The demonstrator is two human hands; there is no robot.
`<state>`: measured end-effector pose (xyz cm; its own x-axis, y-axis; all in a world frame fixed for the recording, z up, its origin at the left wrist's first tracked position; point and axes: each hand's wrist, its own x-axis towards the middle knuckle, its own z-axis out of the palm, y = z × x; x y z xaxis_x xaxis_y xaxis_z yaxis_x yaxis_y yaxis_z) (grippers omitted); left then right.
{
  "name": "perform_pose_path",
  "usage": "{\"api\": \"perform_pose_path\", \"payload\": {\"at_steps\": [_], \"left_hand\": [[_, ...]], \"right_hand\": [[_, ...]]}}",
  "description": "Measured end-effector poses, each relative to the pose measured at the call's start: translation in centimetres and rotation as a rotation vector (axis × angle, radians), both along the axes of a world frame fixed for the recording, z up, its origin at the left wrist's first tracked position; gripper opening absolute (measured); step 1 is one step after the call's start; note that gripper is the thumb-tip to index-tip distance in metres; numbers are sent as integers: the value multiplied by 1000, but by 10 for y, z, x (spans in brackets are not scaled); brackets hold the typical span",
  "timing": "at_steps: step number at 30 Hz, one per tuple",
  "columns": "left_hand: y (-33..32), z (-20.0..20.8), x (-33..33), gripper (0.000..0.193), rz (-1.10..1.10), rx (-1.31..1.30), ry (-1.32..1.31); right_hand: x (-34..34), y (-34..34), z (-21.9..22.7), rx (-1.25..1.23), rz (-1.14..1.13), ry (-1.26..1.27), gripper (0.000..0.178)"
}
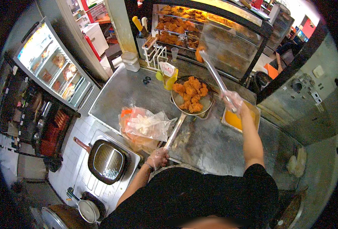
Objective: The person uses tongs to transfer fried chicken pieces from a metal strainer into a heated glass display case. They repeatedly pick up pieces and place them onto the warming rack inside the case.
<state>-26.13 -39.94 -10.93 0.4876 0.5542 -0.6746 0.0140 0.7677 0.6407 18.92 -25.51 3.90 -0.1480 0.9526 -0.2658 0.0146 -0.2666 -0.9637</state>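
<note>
Strainer point(192, 95) of fried chicken sits ahead between gloved hands (left point(158, 157) grips its handle, right point(234, 101) grips tongs point(214, 73)).

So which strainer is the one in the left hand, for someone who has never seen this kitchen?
Start at the steel counter in front of the glass display case of fried food. Near the counter's middle sits a round wire strainer heaped with orange fried chicken pieces, its long metal handle running down to the gloved left hand. Unlike the black grill pan at lower left, it holds food.
</note>
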Motion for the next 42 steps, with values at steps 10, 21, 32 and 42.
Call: {"api": "perform_pose_path", "payload": {"at_steps": [10, 21, 32, 42], "left_hand": [[0, 6, -3, 33, 0, 151, 5], [3, 8, -1, 34, -22, 140, 73], [6, 5, -2, 29, -8, 82, 20], [-2, 10, 5, 28, 23, -15, 18]], "right_hand": [[-72, 311, -19, 72, -335, -533, 37], [-88, 382, -19, 218, -260, -1156, 44], [-31, 76, -9, -44, -98, -895, 47], [-81, -97, -86, -128, -27, -1055, 56]]}}
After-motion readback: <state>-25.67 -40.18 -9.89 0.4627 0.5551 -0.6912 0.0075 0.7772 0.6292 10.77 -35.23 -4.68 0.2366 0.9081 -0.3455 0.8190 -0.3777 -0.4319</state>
